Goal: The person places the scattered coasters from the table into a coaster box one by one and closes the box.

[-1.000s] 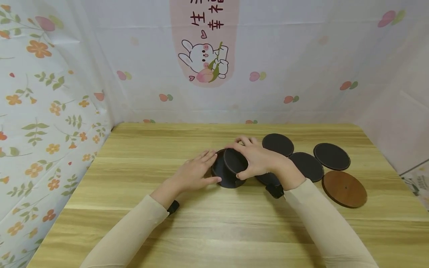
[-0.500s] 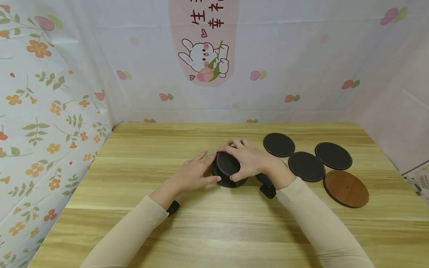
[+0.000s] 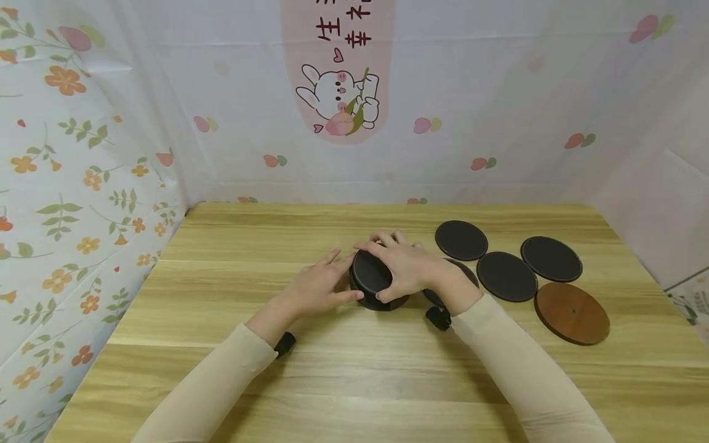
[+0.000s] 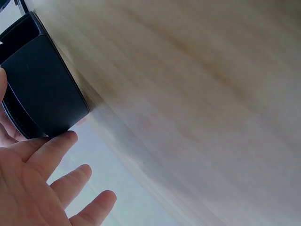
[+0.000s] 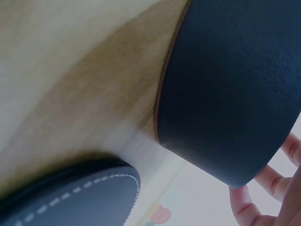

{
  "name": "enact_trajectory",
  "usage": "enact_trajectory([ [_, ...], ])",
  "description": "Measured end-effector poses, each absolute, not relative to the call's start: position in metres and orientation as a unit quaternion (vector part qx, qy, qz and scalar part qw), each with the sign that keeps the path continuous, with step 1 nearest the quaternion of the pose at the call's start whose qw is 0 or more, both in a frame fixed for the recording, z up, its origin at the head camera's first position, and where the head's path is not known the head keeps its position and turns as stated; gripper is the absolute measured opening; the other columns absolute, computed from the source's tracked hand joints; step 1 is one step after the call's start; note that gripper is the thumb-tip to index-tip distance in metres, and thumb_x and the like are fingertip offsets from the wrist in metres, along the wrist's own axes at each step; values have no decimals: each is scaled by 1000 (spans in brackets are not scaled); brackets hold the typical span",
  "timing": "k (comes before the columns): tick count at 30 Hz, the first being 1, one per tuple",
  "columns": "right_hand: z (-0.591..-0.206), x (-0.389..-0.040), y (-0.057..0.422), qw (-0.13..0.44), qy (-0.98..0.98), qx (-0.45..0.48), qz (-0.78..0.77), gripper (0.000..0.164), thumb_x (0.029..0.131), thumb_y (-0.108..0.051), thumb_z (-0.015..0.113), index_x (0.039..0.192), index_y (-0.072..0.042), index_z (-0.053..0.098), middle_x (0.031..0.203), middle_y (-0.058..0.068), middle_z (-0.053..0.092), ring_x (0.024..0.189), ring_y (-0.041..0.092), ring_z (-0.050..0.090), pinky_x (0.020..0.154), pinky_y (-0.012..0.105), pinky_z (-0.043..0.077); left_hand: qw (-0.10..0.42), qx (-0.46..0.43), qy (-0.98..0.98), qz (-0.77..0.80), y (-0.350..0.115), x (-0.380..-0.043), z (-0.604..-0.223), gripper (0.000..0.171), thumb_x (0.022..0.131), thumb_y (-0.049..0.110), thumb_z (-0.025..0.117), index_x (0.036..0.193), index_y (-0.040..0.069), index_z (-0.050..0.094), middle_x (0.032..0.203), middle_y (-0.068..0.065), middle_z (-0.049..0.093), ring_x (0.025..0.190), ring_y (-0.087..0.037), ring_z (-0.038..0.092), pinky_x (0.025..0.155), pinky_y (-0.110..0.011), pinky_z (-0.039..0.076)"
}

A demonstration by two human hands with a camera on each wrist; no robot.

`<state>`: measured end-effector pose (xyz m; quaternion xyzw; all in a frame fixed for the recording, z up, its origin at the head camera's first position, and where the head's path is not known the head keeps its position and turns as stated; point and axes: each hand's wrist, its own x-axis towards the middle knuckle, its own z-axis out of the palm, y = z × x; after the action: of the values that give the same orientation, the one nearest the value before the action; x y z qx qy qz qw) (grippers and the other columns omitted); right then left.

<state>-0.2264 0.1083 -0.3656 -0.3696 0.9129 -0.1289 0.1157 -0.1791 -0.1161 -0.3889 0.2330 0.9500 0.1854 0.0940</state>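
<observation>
A round black coaster (image 3: pixel 370 271) with pale edge stitching is tilted at the mouth of a black cup-shaped coaster holder (image 3: pixel 399 303). My right hand (image 3: pixel 407 266) holds this coaster from above, thumb at the near edge and fingers over the far edge. My left hand (image 3: pixel 321 288) braces the holder from its left side with fingers spread and fairly straight. In the left wrist view, a fingertip touches the lower edge of the smooth holder wall (image 4: pixel 49 89), and the thumb shows at the frame's left edge. The holder's inside is largely hidden by the coaster and right hand.
Several black coasters lie flat to the right, including a far one (image 3: pixel 461 240), a middle one (image 3: pixel 506 276) and a right one (image 3: pixel 551 258). Another coaster (image 3: pixel 465 271) is partly behind my right wrist. A brown disc (image 3: pixel 572 312) lies nearest the table's right edge.
My right hand has moved left with the coaster, bringing it over the holder and closer to the left fingers. The left hand has stayed nearly still against the holder.
</observation>
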Motion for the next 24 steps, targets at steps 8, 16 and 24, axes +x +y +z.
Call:
enact_trajectory([
  [8,-369,-223,109,103,913,-377,-114,100,73,-44,80,157,-33,27,152,2,33,127,29,36,83,52,42,92,234,948,196,-115,-180,-389,80,93,58,60,159,27,26,157,2,42,154,-32,19,109,-68,37],
  [16,-370,-221,107,101,916,-376,-96,100,74,-45,78,158,-32,25,153,-1,32,129,28,35,83,51,41,92,234,947,199,-114,-180,-389,81,93,57,61,159,25,26,157,-1,42,154,-33,20,109,-68,36],
  [24,-374,-223,114,104,911,-377,-131,99,77,-46,80,158,-31,25,158,1,30,138,31,31,96,65,39,91,238,945,204,-114,-180,-390,78,94,53,62,158,24,29,156,0,44,154,-32,20,109,-67,38],
])
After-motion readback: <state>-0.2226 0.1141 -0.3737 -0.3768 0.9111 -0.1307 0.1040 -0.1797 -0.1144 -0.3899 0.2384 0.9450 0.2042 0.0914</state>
